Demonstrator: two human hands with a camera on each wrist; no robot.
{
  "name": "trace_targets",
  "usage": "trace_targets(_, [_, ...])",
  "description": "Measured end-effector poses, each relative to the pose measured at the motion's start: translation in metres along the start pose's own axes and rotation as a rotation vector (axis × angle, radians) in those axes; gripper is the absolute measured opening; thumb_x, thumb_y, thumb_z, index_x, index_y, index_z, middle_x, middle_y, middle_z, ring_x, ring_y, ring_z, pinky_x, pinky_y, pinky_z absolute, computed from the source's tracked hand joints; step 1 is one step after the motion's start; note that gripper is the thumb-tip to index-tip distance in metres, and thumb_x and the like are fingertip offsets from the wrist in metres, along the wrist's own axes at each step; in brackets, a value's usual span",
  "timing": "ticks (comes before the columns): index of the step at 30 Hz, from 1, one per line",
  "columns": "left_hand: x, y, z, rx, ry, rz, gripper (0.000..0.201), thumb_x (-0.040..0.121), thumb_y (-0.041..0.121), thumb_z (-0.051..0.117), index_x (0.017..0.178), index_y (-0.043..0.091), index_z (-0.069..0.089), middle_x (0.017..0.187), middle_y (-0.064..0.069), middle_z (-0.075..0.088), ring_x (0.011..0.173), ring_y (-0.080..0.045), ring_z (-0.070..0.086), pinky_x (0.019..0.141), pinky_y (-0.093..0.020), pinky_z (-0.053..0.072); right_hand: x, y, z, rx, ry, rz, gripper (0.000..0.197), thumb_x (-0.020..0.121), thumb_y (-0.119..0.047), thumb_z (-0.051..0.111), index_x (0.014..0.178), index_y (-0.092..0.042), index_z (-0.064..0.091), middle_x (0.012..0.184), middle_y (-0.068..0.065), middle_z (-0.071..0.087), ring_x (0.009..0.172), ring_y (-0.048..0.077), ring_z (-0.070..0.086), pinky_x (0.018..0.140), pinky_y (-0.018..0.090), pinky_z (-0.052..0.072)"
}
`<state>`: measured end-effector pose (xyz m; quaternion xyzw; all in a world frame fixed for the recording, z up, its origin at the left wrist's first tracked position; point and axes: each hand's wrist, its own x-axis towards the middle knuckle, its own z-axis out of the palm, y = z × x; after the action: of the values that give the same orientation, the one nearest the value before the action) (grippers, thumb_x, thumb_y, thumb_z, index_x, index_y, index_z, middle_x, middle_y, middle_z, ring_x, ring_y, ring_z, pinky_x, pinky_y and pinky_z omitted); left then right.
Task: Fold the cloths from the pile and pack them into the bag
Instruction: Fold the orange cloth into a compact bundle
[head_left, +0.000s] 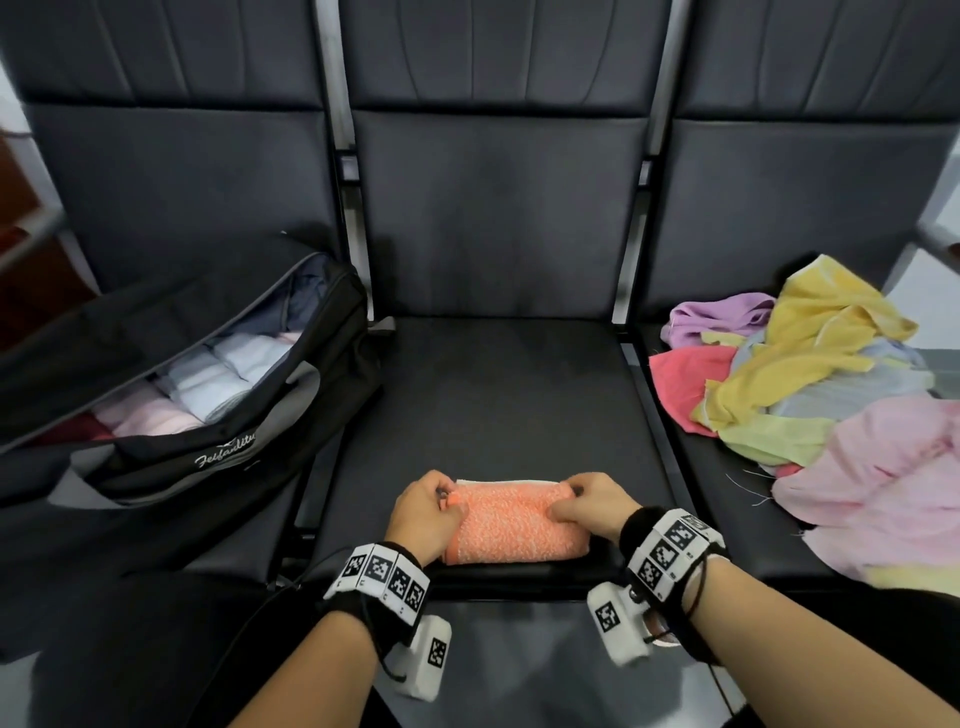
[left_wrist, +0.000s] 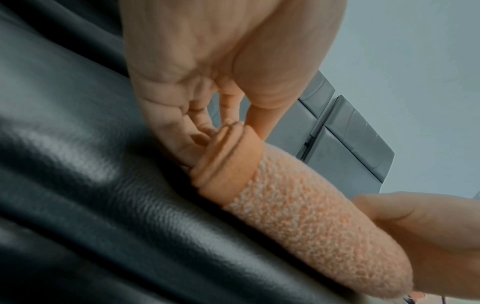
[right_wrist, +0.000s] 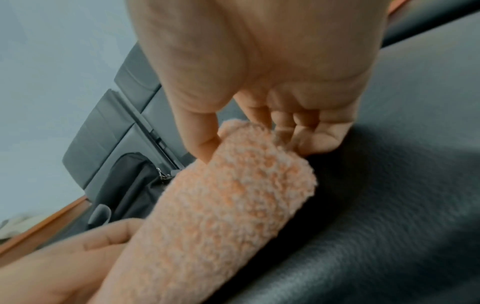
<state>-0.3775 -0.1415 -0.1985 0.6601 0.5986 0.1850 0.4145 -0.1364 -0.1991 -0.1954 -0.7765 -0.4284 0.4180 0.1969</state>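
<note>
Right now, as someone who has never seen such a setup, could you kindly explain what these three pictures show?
No machine here: a person wears three cameras. The wide picture comes from the head, the two close ones from the wrists, looking along the fingers. The left hand and right hand each pinch one end of a folded orange cloth lying on the middle black seat. An open black bag on the left seat already holds folded cloths. A loose pile of coloured cloths waits on the right seat.
</note>
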Motion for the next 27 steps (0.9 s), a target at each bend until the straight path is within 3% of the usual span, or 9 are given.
trace_targets(5, [-0.009,0.008,-0.008,0.069,-0.022,-0.017,0.019,0.082,0.019,0.066,0.099,0.027,0.062,0.100,0.005,0.061,0.096,-0.016,0.060,0.088,-0.032,0.051,-0.020,-0.022,-0.017,0.062,0.045,-0.206,0.029,0.065,-0.015,0.078,0.088,-0.023,0.061,0.081,-0.006,0.060,0.073,0.009,0.057,0.065,0.023,0.047])
trace_targets(8, [-0.017,0.024,-0.015,0.107,-0.066,0.151,0.060,0.077,0.020,0.064,0.134,0.032,0.051,0.134,0.011,0.046,0.125,-0.013,0.043,0.110,-0.032,0.040,-0.039,-0.054,-0.028,-0.143,0.060,-0.421,0.033,0.065,-0.022,0.072,0.088,-0.035,0.054,0.091,-0.010,0.053,0.082,0.011,0.055,0.068,0.023,0.044])
trace_targets(10, [-0.023,0.038,-0.021,0.021,-0.196,0.288,0.083,0.067,0.028,0.068,0.145,0.037,0.040,0.142,0.018,0.037,0.135,-0.008,0.035,0.115,-0.032,0.035,-0.051,-0.076,-0.030,-0.282,0.016,-0.564,0.037,0.065,-0.025,0.068,0.094,-0.040,0.052,0.096,-0.011,0.047,0.086,0.011,0.053,0.071,0.026,0.046])
trace_targets(13, [-0.027,0.049,-0.024,-0.111,-0.332,0.301,0.078,0.061,0.039,0.075,0.132,0.049,0.046,0.127,0.020,0.059,0.116,-0.003,0.059,0.099,-0.035,0.053,-0.064,-0.098,-0.032,-0.366,-0.053,-0.699,0.040,0.062,-0.026,0.064,0.099,-0.037,0.055,0.099,-0.013,0.049,0.088,0.009,0.055,0.076,0.034,0.050])
trace_targets(16, [-0.030,0.050,-0.026,-0.121,-0.317,0.311,0.047,0.064,0.029,0.080,0.107,0.037,0.064,0.100,0.010,0.074,0.091,-0.006,0.070,0.085,-0.042,0.058,-0.070,-0.104,-0.031,-0.365,-0.054,-0.774,0.048,0.063,-0.025,0.061,0.109,-0.040,0.056,0.103,-0.017,0.052,0.093,0.006,0.057,0.078,0.033,0.052])
trace_targets(20, [-0.031,0.049,-0.033,-0.400,-0.291,0.265,0.037,0.074,0.011,0.081,0.109,0.015,0.070,0.104,-0.004,0.077,0.099,-0.020,0.073,0.090,-0.046,0.058,-0.067,-0.097,-0.025,-0.039,0.069,-0.690,0.075,0.071,-0.023,0.072,0.136,-0.043,0.041,0.115,-0.018,0.054,0.106,0.003,0.058,0.091,0.024,0.050])
trace_targets(22, [-0.030,0.052,-0.040,-0.536,-0.258,0.245,0.038,0.078,0.010,0.082,0.114,0.010,0.069,0.107,-0.007,0.077,0.102,-0.023,0.073,0.084,-0.038,0.060,-0.065,-0.096,-0.022,0.133,0.001,-0.564,0.081,0.074,-0.024,0.080,0.142,-0.037,0.037,0.123,-0.015,0.057,0.110,0.005,0.060,0.094,0.029,0.053])
trace_targets(25, [-0.026,0.059,-0.056,-0.618,-0.198,0.241,0.036,0.083,0.005,0.078,0.118,0.011,0.068,0.109,-0.006,0.076,0.103,-0.021,0.073,0.079,-0.030,0.059,-0.062,-0.104,-0.010,0.319,-0.199,-0.492,0.068,0.077,-0.019,0.083,0.135,-0.022,0.048,0.124,-0.004,0.067,0.113,0.011,0.065,0.094,0.036,0.056])
trace_targets(27, [-0.021,0.061,-0.072,-0.659,-0.165,0.238,0.035,0.085,0.006,0.077,0.118,0.013,0.068,0.110,-0.005,0.076,0.103,-0.020,0.073,0.081,-0.032,0.061,-0.060,-0.120,-0.003,0.381,-0.224,-0.512,0.056,0.080,-0.014,0.080,0.130,-0.019,0.055,0.121,-0.002,0.070,0.110,0.014,0.068,0.088,0.033,0.057])
